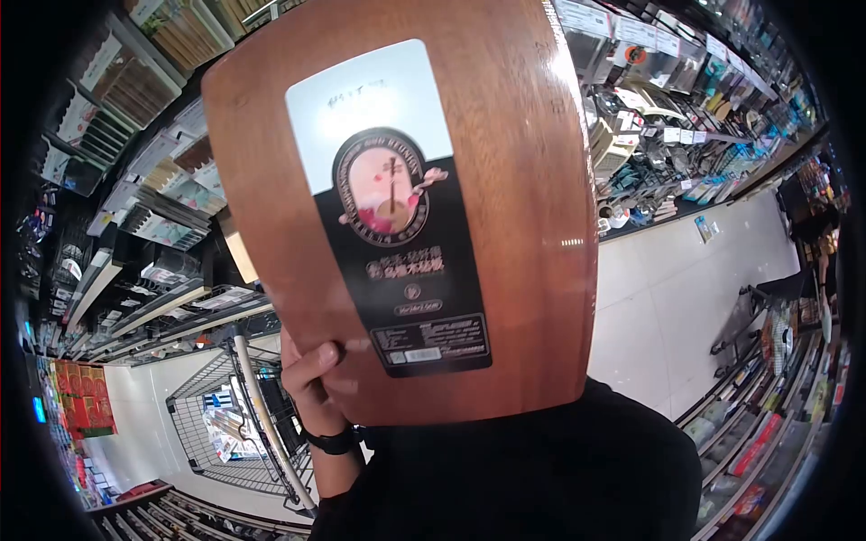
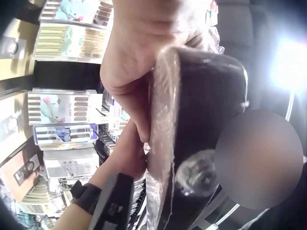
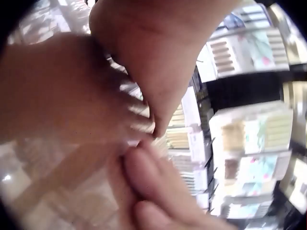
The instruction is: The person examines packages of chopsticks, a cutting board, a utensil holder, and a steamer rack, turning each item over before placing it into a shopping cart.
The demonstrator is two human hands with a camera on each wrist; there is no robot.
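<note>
A reddish-brown wooden chopping board [image 1: 532, 207] fills the middle of the head view, its face turned towards me. It carries a black-and-white paper label [image 1: 424, 279] with a round pink picture, and clear film shines along its edge. At the board's lower left, my left hand [image 1: 307, 368] grips it, thumb on the front. In the left wrist view, that hand lies over the board's rounded corner. My right hand [image 3: 148, 62] holds the board close beside the left, its fingers partly out of sight; the board hides it in the head view.
Shelves of boxed chopsticks [image 1: 135, 81] run along the left. A wire shopping cart [image 1: 194, 424] with goods inside stands below them. More shelves with packaged kitchenware [image 1: 622, 162] are at the right, across a pale tiled floor [image 1: 649, 298].
</note>
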